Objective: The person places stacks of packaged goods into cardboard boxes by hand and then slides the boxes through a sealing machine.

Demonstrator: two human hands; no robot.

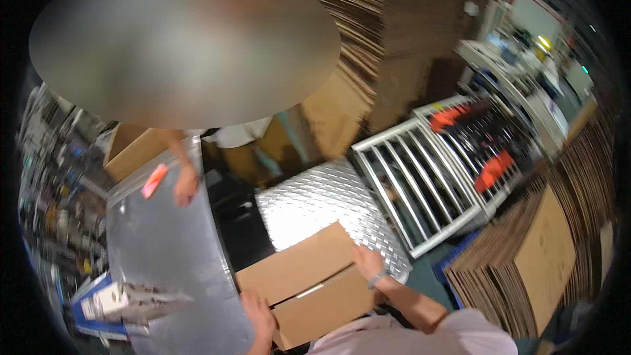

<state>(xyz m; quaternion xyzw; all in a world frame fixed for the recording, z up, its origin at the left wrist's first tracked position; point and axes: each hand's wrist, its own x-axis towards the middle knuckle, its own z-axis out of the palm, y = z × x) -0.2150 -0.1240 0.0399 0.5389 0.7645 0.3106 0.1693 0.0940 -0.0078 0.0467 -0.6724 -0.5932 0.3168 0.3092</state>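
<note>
Steel table fills the lower left of the frame, with a co-worker's hand resting on its upper edge beside a red tag and a blue tray at the lower left corner. At lower centre the box lies flaps closed, the left hand gripping its near left edge with fingers curled over it, the right hand pressing flat, fingers spread, on its upper right flap. Behind the box sits a tread plate, then a white rack, and flat cardboard stacked at lower right.
</note>
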